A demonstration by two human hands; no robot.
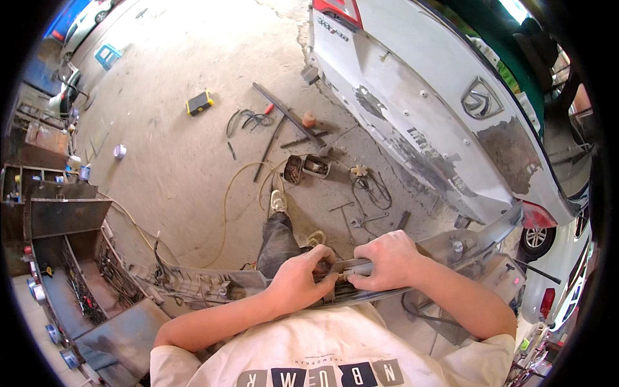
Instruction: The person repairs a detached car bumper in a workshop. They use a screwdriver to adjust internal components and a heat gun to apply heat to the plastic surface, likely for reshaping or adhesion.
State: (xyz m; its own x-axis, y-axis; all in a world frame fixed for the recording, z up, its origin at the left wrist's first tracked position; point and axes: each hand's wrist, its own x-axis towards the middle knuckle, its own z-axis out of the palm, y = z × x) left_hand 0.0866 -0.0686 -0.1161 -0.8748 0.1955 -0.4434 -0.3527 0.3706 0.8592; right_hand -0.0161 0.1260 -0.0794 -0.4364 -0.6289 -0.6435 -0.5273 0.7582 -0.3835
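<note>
One white car body with scraped paint (pixel 438 71) stands beyond a long grey plastic bumper (pixel 435 248) spanning the person's front. Midway along it, the right hand (pixel 389 256) grips a small grey bar-shaped piece (pixel 358 267); the left hand (pixel 300 277) curls beside it, hold unclear. Working close-in probably steadies things.

on our dusty floor (pixel 161 148) we see a blue stool (pixel 108 56), a yellow-and-black case (pixel 199 103), a long dark bar (pixel 287 115), two open containers (pixel 293 169) and a dark cable (pixel 373 192).
</note>
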